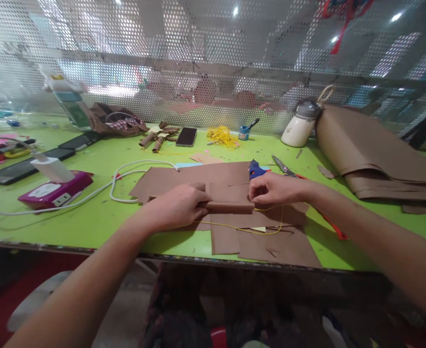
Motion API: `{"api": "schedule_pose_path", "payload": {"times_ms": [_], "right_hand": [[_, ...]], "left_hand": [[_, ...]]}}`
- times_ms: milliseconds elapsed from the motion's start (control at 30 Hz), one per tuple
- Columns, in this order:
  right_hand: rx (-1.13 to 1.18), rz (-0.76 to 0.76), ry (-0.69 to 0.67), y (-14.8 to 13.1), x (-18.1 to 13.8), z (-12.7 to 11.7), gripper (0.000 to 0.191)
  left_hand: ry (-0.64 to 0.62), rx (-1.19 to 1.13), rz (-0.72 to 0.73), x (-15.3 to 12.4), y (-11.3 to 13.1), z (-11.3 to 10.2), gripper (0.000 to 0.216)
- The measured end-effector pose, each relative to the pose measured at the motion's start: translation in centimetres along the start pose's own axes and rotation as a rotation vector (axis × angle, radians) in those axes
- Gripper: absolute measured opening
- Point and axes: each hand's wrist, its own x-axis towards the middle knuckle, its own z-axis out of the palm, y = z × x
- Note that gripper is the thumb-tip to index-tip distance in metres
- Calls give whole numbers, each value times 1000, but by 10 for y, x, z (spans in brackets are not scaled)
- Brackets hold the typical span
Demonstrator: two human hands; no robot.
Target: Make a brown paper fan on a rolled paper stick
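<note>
My left hand (184,205) is closed around a rolled brown paper tube (231,208), which lies level above brown paper sheets (263,246). Just past the tube's right end, my right hand (269,188) has its fingers pinched together; whatever is between them is hidden. A thin yellow string (247,231) loops from near the tube's right end and back below it toward my left hand. Behind my right fingers sits a blue glue gun (256,170), partly covered. Scissors (283,165) lie beyond my right wrist, their orange handles partly hidden by my forearm.
At the left stand a purple power strip (57,191) with a white charger (51,169) and cable. Paper tubes (158,137), a phone (186,137), yellow string (223,137) and a small blue jar (244,132) are at the back. A white jug (300,125) adjoins folded brown paper (376,145).
</note>
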Motion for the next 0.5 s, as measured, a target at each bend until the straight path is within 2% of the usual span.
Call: {"api": "schedule_pose_path", "payload": {"times_ms": [100, 167, 233, 333, 400, 500], "right_hand": [[-78, -51, 270, -16, -14, 6, 13], [-96, -174, 408, -35, -26, 13, 12], [-93, -282, 358, -57, -37, 22, 12], [-164, -324, 258, -81, -47, 39, 10], [-246, -329, 230, -88, -47, 50, 6], [-411, -354, 239, -89, -43, 62, 13]], "left_hand": [[-15, -5, -9, -1, 0, 0, 16], [-25, -2, -16, -1, 0, -1, 17], [-33, 9, -18, -2, 1, -2, 17], [-31, 31, -5, -2, 1, -2, 18], [-19, 41, 6, -3, 1, -2, 21], [-3, 42, 27, -4, 2, -1, 23]]}}
